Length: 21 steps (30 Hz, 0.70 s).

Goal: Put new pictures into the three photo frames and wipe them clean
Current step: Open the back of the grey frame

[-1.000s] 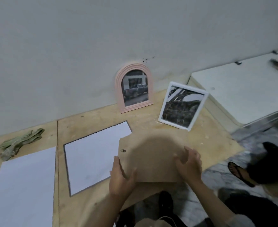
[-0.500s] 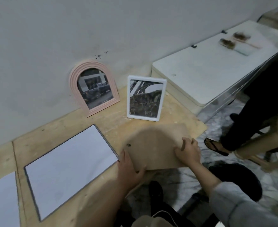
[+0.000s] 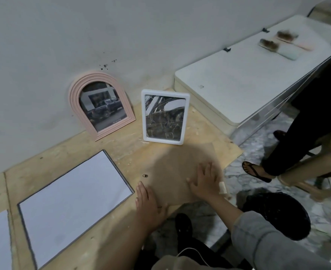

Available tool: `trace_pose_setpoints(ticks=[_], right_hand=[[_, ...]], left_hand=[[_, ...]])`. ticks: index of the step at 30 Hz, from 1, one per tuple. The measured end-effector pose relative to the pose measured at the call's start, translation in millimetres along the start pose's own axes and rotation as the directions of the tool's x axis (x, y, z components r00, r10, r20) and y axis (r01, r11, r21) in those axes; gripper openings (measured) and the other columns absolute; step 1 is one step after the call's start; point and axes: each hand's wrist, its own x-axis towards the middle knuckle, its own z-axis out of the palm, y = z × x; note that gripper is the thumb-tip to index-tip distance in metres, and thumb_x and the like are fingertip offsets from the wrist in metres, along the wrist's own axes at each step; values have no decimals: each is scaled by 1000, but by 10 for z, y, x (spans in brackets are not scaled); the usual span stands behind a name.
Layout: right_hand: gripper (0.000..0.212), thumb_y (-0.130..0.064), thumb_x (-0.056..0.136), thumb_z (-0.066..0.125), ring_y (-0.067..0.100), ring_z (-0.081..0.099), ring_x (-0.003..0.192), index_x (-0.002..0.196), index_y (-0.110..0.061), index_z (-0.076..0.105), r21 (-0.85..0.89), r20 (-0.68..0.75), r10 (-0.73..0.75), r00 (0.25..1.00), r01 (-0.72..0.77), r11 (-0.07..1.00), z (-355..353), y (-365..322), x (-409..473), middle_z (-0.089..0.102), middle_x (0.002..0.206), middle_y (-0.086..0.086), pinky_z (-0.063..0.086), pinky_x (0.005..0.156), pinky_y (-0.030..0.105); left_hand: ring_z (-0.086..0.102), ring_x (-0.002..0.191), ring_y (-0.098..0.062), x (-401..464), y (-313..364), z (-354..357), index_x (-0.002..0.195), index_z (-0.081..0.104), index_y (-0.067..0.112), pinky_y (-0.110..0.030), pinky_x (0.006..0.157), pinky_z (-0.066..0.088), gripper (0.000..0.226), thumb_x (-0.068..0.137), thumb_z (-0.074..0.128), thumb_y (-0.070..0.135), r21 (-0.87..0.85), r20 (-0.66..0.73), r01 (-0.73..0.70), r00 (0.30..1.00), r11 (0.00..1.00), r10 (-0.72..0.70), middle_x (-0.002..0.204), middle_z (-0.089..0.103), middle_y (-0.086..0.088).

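Head view: a plain brown backing board (image 3: 177,168) with a small hanger hole lies flat at the plywood tabletop's (image 3: 106,240) near edge, long axis running left-right; left hand (image 3: 148,206) and right hand (image 3: 204,182) press flat, fingers spread

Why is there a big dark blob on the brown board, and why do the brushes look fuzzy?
Head view: the blob on the backing board is a shadow cast from above; the brushes sit at the wide-angle edge, smeared; the wall line bends from lens distortion.
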Motion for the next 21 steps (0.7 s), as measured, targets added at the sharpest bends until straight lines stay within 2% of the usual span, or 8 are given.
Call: trace_pose_setpoints(ticks=[2, 5, 7, 9, 11, 13, 17, 21], right_hand=[[78, -51, 92, 39, 32, -18, 143, 150, -13, 4, 0, -2, -37, 999, 37, 999, 18, -84, 5, -11, 157, 16, 1, 113, 58], [74, -48, 93, 39, 31, -13, 144, 150, -12, 6, -20, 16, -89, 996, 90, 996, 58, -241, 15, -7, 158, 16, 3, 113, 56], [71, -46, 93, 41, 31, -8, 145, 149, -12, 15, -16, 20, -139, 990, 140, 990, 112, -403, 14, -1, 158, 15, 5, 113, 54], [67, -47, 90, 38, 31, -2, 145, 145, -12, 24, -22, 26, -195, 981, 195, 981, 154, -568, -14, 6, 157, 15, 8, 112, 54], [72, -50, 84, 27, 32, 6, 145, 144, -10, 29, -52, 38, -261, 965, 263, 963, 211, -780, -61, 14, 156, 16, 12, 112, 52], [78, -52, 81, 18, 32, 14, 143, 145, -9, 29, -46, 38, -332, 943, 334, 942, 275, -1012, -114, 18, 155, 18, 15, 114, 50], [65, -42, 91, 32, 30, 16, 144, 146, -9, 25, -28, 86, -476, 875, 480, 877, 430, -1468, -234, 16, 156, 15, 14, 115, 43], [59, -35, 95, 41, 28, 19, 143, 147, -12, 23, -8, 127, -578, 806, 584, 812, 609, -1882, -362, 19, 156, 12, 17, 115, 40]], left_hand=[[-13, 147, -33, -12, 10, -8, 150, 2, 2, -49, 117, 9, 86, 91, 45, 47, -57, -12, -29, 1000, 998, 28, 159, -15, -17], [-5, 148, -30, -50, -29, -28, 150, 13, 4, -47, 118, 8, 72, 93, 49, 29, -152, -67, -75, 996, 986, 65, 160, -3, -14], [13, 146, -33, -97, -124, -92, 146, 29, 6, -48, 118, 19, 61, 90, 47, 25, -214, -145, -91, 988, 973, 61, 158, 17, -15], [34, 136, -35, -146, -228, -160, 132, 45, 10, -50, 111, 31, 45, 89, 40, 23, -212, -209, -113, 976, 971, 67, 145, 37, -13], [37, 136, -33, -237, -400, -225, 127, 52, 10, -47, 114, 25, 37, 93, 43, 20, -222, -283, -67, 959, 973, 1, 143, 44, -11], [39, 137, -30, -354, -619, -265, 130, 55, 7, -44, 115, 21, 40, 93, 52, 22, -292, -376, 1, 919, 956, -116, 144, 47, -12], [44, 133, -33, -587, -1036, -383, 129, 57, 3, -46, 111, 33, 59, 89, 35, 41, -424, -465, 106, 827, 899, -317, 137, 53, -16], [38, 134, -34, -799, -1411, -540, 131, 52, 1, -43, 109, 32, 58, 85, 40, 36, -509, -447, 236, 750, 828, -488, 140, 48, -18]])
